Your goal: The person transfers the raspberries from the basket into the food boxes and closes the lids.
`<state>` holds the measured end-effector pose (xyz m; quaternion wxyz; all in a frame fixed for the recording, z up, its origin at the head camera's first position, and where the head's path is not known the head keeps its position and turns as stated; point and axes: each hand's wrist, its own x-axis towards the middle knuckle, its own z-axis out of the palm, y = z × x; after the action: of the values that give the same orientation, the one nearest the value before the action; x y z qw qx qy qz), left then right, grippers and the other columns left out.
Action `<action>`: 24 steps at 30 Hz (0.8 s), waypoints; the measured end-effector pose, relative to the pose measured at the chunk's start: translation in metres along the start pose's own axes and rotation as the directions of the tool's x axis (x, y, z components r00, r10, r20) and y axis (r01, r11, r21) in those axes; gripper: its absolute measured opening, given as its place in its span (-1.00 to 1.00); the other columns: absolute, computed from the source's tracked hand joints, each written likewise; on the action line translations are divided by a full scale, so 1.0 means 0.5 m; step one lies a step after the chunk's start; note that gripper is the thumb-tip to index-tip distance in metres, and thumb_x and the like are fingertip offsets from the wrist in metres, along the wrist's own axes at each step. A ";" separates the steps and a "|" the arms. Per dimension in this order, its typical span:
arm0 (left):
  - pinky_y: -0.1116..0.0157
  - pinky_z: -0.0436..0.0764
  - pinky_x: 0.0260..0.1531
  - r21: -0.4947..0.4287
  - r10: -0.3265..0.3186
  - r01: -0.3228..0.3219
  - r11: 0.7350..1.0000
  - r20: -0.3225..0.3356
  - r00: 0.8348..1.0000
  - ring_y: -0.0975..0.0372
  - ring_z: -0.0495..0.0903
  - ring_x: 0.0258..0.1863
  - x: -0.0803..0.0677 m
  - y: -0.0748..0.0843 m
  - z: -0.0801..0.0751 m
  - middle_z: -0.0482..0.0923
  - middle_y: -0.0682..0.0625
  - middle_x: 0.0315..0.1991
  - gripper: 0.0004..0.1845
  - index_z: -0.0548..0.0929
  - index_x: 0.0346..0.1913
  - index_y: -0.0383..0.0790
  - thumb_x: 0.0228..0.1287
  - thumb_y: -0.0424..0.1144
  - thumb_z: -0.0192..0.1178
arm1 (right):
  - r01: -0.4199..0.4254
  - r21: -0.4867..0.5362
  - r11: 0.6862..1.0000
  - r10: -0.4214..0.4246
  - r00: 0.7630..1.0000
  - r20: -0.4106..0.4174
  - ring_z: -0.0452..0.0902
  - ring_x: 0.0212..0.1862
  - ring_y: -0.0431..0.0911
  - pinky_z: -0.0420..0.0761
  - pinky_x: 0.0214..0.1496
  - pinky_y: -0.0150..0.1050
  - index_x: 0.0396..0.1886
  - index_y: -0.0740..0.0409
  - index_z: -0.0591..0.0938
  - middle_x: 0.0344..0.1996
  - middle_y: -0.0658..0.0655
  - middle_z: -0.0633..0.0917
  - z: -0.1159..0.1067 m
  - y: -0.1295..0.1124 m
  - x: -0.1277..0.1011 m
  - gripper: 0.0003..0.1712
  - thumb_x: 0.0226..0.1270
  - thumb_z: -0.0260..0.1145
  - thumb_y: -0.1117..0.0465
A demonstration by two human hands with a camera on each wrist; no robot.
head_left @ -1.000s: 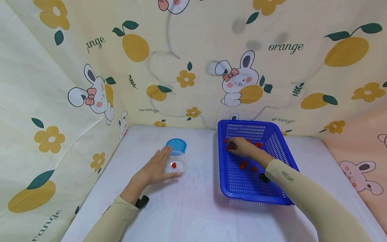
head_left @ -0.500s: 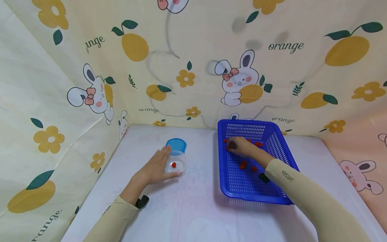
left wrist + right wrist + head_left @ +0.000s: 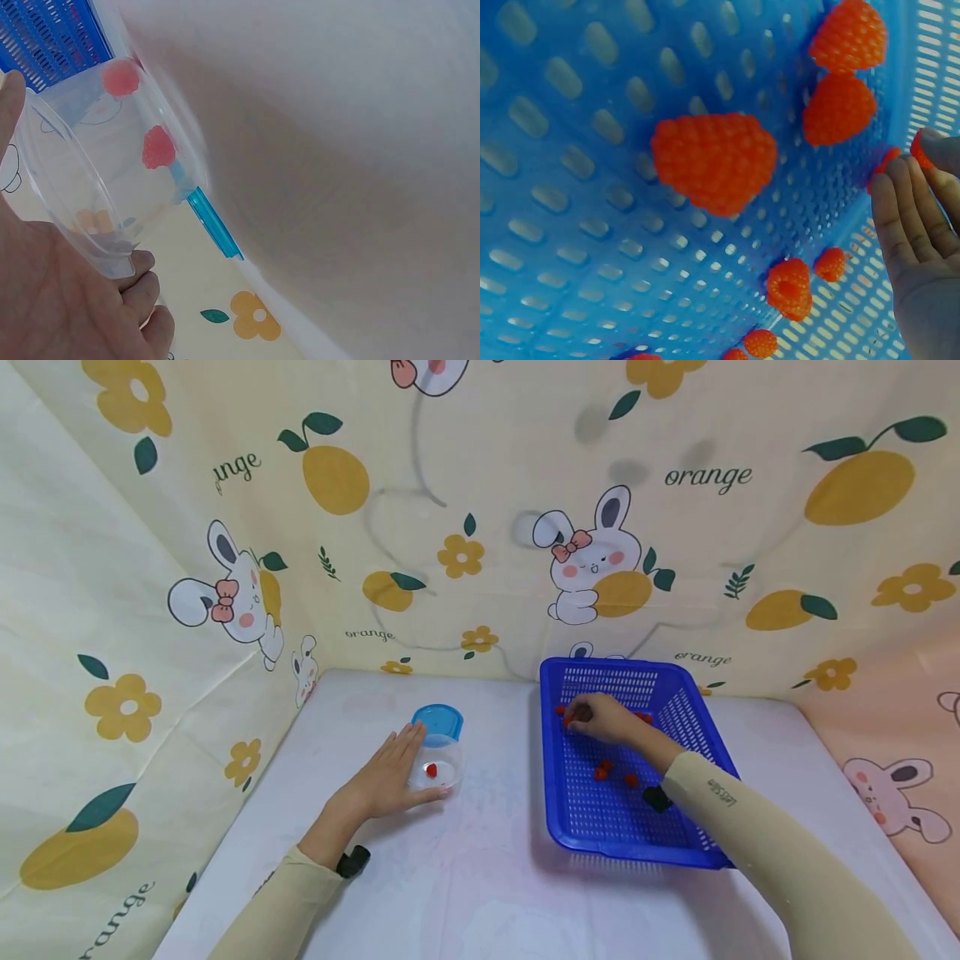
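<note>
My left hand lies beside a clear plastic container, its straight fingers and thumb spread against the side. A red raspberry sits inside; a second red shape in the left wrist view may be another berry or a reflection. The container's blue lid lies folded back behind it. Inside the blue basket, my right hand pinches a raspberry between thumb and fingertips. Another raspberry is just past the fingers, partly hidden by them.
Several raspberries are scattered over the basket floor. The basket stands on the white table, right of the container. A patterned cloth hangs behind the table, and more cloth stands at both sides.
My right hand has risen slightly toward the back of the basket, with the berry at its fingertips. The left hand and the container stay put.
</note>
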<state>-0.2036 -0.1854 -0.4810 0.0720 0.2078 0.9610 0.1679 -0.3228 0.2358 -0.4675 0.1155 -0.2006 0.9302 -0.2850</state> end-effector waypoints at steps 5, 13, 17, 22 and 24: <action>-0.06 -0.13 0.71 0.002 -0.005 0.005 1.000 0.004 1.000 -0.06 -0.14 0.75 0.002 0.003 0.001 -0.13 -0.20 0.77 0.34 -0.11 0.75 -0.32 0.30 0.54 0.22 | -0.012 0.038 0.999 0.013 1.000 -0.028 0.68 -0.02 0.04 0.73 0.15 0.02 0.06 0.22 0.75 -0.09 0.14 0.77 -0.011 0.005 -0.006 -0.80 0.53 0.41 0.29; -0.08 -0.11 0.71 -0.006 -0.013 0.013 1.000 -0.002 1.000 -0.08 -0.13 0.75 -0.003 0.005 -0.001 -0.11 -0.21 0.76 0.33 -0.09 0.75 -0.33 0.29 0.53 0.24 | 0.024 0.080 0.997 -0.018 0.997 -0.072 0.69 -0.05 0.03 0.72 0.12 0.02 0.03 0.22 0.77 -0.14 0.13 0.78 -0.040 -0.009 -0.019 -0.81 0.54 0.42 0.24; -0.08 -0.11 0.70 -0.005 -0.007 0.007 1.000 -0.001 1.000 -0.08 -0.13 0.75 -0.002 0.006 -0.002 -0.11 -0.22 0.76 0.32 -0.08 0.74 -0.33 0.30 0.52 0.24 | 0.033 0.086 0.996 -0.023 0.993 -0.114 0.69 -0.04 0.03 0.72 0.12 0.01 0.01 0.19 0.76 -0.14 0.13 0.78 -0.059 -0.017 -0.026 -0.84 0.55 0.42 0.24; -0.08 -0.12 0.70 -0.004 -0.013 0.013 1.000 0.002 1.000 -0.08 -0.14 0.75 0.000 0.005 0.001 -0.12 -0.21 0.77 0.33 -0.09 0.75 -0.33 0.30 0.53 0.24 | 0.043 0.115 0.992 -0.027 0.990 -0.141 0.70 -0.04 0.04 0.74 0.06 -0.08 0.04 0.16 0.76 -0.11 0.15 0.78 -0.083 -0.031 -0.034 -0.80 0.56 0.42 0.16; -0.07 -0.12 0.70 0.002 -0.016 0.016 1.000 0.005 1.000 -0.08 -0.14 0.75 0.000 0.005 0.002 -0.13 -0.21 0.77 0.33 -0.09 0.75 -0.33 0.29 0.53 0.24 | 0.042 0.127 0.991 -0.023 0.989 -0.145 0.70 -0.03 0.04 0.74 0.03 -0.13 0.05 0.14 0.76 -0.09 0.16 0.78 -0.092 -0.040 -0.037 -0.78 0.57 0.42 0.13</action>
<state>-0.2025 -0.1830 -0.4810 0.0754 0.2007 0.9625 0.1662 -0.3152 0.2511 -0.4170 0.0566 -0.1868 0.9122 -0.3604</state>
